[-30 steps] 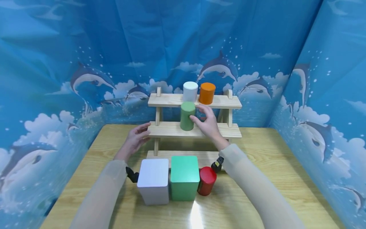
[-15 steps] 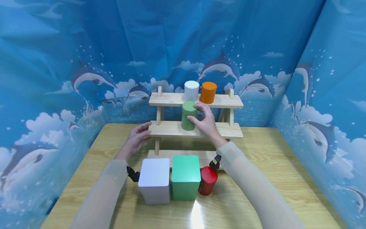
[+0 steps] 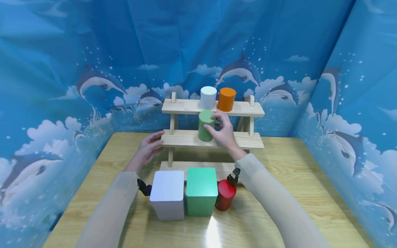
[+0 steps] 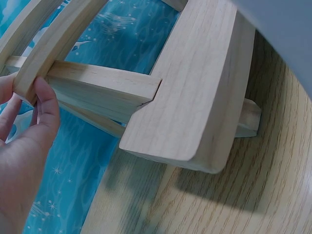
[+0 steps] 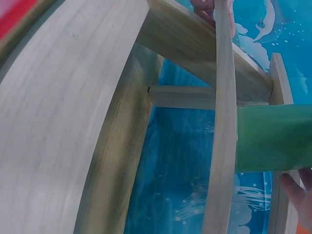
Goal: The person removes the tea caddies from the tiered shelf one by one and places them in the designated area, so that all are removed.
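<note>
A pale three-tier wooden stand [image 3: 178, 138] faces me. On its middle shelf a green cylinder [image 3: 205, 129] stands upright. My right hand [image 3: 225, 133] holds this cylinder from its right side, thumb across the front and fingers near the top rim. In the right wrist view, the green cylinder [image 5: 275, 139] meets the edge of the shelf, with part of my right hand [image 5: 303, 195] at the frame's edge. My left hand [image 3: 147, 150] grips the left end of the middle shelf. From the left wrist, my left hand [image 4: 31, 131] shows thumb and fingers pinching the board [image 4: 53, 41].
The top shelf bears a white cylinder [image 3: 208, 98] and an orange cylinder [image 3: 226, 100]. In front of the stand, a white block [image 3: 167, 194], a bright green block [image 3: 202, 193] and a red cylinder [image 3: 225, 195] stand in a row on the wooden table [image 3: 273, 213]. Blue dolphin-print curtains surround the table.
My right thumb has come further across the front of the green cylinder, and the cylinder has shifted very slightly right on the shelf. My left hand keeps its grip on the shelf end.
</note>
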Available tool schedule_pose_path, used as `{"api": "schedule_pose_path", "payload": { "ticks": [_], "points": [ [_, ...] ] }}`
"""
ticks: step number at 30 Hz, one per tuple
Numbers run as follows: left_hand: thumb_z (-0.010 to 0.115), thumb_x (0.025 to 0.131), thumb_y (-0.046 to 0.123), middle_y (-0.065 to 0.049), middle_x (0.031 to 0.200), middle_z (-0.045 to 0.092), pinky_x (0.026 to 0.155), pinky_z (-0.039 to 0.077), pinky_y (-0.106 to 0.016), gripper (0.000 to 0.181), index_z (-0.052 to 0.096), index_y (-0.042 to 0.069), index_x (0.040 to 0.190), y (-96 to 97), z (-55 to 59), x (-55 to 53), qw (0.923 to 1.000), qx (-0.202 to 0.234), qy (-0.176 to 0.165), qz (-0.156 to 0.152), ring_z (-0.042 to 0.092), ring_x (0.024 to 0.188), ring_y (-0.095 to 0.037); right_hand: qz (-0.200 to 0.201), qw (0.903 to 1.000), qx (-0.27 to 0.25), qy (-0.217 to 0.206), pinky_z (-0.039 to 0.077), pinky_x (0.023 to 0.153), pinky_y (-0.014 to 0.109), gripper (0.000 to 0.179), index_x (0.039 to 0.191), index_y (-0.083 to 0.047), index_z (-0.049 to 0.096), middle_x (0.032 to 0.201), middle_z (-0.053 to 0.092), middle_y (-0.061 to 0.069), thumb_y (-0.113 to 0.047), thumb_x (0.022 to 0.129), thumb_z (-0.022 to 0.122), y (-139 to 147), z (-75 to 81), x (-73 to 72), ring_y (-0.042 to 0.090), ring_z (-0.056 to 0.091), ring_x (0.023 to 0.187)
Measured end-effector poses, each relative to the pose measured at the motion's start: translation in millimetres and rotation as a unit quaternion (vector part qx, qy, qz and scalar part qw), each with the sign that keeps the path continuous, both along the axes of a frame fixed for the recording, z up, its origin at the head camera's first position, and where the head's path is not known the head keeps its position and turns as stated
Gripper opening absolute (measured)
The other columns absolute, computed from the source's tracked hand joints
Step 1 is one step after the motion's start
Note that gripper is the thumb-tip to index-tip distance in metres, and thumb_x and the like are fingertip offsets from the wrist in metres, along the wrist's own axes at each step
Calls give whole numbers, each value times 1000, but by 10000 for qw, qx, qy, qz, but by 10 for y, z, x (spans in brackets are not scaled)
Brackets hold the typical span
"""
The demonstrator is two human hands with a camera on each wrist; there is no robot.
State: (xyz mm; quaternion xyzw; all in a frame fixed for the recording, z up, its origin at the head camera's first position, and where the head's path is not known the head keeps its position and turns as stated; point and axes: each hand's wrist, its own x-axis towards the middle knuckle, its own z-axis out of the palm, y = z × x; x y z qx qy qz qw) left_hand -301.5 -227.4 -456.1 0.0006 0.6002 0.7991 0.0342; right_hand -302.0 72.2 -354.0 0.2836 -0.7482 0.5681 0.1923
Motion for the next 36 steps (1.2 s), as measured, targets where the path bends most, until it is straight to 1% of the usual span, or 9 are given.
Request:
{"api": "schedule_pose_path", "payload": {
  "ticks": [4,9,14,19,21,24,27,32,36],
  "points": [
    [63,88,7,-13,135,39,87,49,-33,49,47,7,135,5,0,2,10000,18,11,-1,52,103,-16,-22,9999,-36,124,46,85,53,30,102,7,51,124,45,23,1,80,70,4,15,21,34,49,105],
    [62,89,6,-14,137,36,89,48,-33,52,44,5,137,13,5,4,10000,1,-6,-11,51,104,-16,-43,9994,-180,306,47,82,54,30,101,9,52,121,46,26,3,79,70,26,36,41,34,49,103],
    [60,90,5,-14,139,35,95,44,-38,53,39,3,139,20,43,20,10000,-16,-30,-69,51,105,-15,51,9990,-226,388,48,81,55,30,102,11,51,119,45,29,5,79,70,59,82,62,35,50,100],
    [60,90,6,-11,134,40,92,47,-36,51,42,4,138,19,40,29,10000,-30,-8,-35,52,104,-15,111,9988,-165,446,48,81,53,31,102,11,51,119,45,28,5,78,69,92,100,102,36,51,99],
    [62,89,7,-9,130,43,89,49,-34,50,46,6,136,13,5,16,10000,-3,11,-2,53,103,-16,67,9989,-107,460,49,81,52,31,102,11,51,119,46,27,5,78,70,109,98,126,35,52,100],
    [62,89,7,-8,128,44,90,48,-36,48,48,7,134,13,-15,13,10000,-2,22,-14,53,102,-16,-6,9991,-47,431,49,83,51,30,102,10,52,119,46,25,4,78,70,143,97,166,34,52,101],
    [62,89,6,-9,129,43,89,49,-35,48,47,6,135,14,-18,10,10000,48,16,-39,53,101,-15,-25,9991,-93,401,49,83,49,30,102,10,53,119,47,24,4,78,70,179,99,200,32,53,101],
    [61,89,6,-13,133,38,80,52,-30,51,43,3,137,14,15,18,10000,85,-2,-32,53,99,-15,35,9989,-197,415,49,81,51,29,101,11,52,118,47,24,5,78,70,236,104,249,32,53,100],
    [62,89,7,-12,134,38,82,51,-31,52,42,4,137,9,34,19,10000,27,-38,-60,53,99,-14,20,9989,-219,416,49,81,52,29,101,11,52,120,46,24,6,78,69,286,103,295,32,53,101]
  ]
}}
